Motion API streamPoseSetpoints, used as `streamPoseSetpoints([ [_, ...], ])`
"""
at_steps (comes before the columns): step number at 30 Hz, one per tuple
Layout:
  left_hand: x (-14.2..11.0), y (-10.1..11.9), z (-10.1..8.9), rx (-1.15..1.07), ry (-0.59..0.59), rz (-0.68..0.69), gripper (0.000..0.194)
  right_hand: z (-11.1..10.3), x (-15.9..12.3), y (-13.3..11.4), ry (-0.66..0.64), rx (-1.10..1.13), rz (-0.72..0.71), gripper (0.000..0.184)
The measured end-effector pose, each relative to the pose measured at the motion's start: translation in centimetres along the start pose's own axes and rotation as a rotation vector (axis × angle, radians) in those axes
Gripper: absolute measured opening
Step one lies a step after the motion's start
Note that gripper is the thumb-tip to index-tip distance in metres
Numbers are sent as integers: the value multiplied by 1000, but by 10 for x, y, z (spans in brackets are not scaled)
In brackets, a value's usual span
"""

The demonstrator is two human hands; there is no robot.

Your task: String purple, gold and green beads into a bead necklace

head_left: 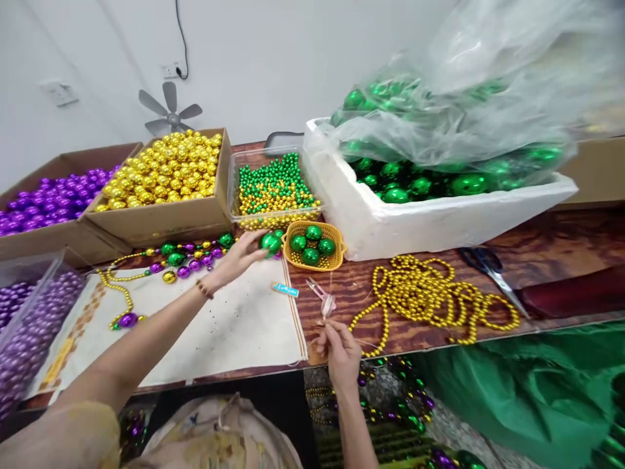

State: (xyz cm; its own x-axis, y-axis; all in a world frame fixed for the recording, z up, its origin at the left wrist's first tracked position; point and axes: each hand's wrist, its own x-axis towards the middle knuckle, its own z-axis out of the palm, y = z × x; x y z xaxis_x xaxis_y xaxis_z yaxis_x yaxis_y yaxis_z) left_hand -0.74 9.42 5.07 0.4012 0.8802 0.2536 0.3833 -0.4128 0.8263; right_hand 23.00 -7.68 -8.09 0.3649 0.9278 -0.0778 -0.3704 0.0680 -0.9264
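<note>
My left hand [243, 257] reaches forward over the white cloth [234, 319], thumb and fingers around a shiny green ball [271, 243] beside the yellow basket [289, 257]. In that basket sit several green balls [313, 250] over small gold beads. Lower down, near the table's front edge, my right hand [340, 348] is closed in a pinch on a thin thread [370, 345], which is hard to see. Just beyond its fingertips lie small pink-handled thread snips [319, 291]. Left of my reaching hand, a string of purple, green and gold beads [195, 259] lies along the cloth.
Boxes of purple balls [53, 195] and gold balls [166, 169] stand at the back left, beside a clear bin [276, 189] of small beads. A white foam box [390, 225] holds green balls. Gold bead strands [420, 293] and scissors [493, 270] lie right.
</note>
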Motion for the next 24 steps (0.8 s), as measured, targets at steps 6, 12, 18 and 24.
streamPoseSetpoints([
  [6, -165, -83, -32, 385, 200, -162, 47, 34, -22, -48, -246, 67, 50, 16],
  [12, -203, -92, -27, 485, 266, -216, 46, 116, -48, -47, -523, -99, 144, 20],
  [18, -193, -83, -31, 465, 266, -356, 38, 159, -61, -7, -402, -198, 258, 25],
  [24, -194, -65, -43, -172, 312, -190, 63, 178, -52, 1, -206, -189, 237, 27],
])
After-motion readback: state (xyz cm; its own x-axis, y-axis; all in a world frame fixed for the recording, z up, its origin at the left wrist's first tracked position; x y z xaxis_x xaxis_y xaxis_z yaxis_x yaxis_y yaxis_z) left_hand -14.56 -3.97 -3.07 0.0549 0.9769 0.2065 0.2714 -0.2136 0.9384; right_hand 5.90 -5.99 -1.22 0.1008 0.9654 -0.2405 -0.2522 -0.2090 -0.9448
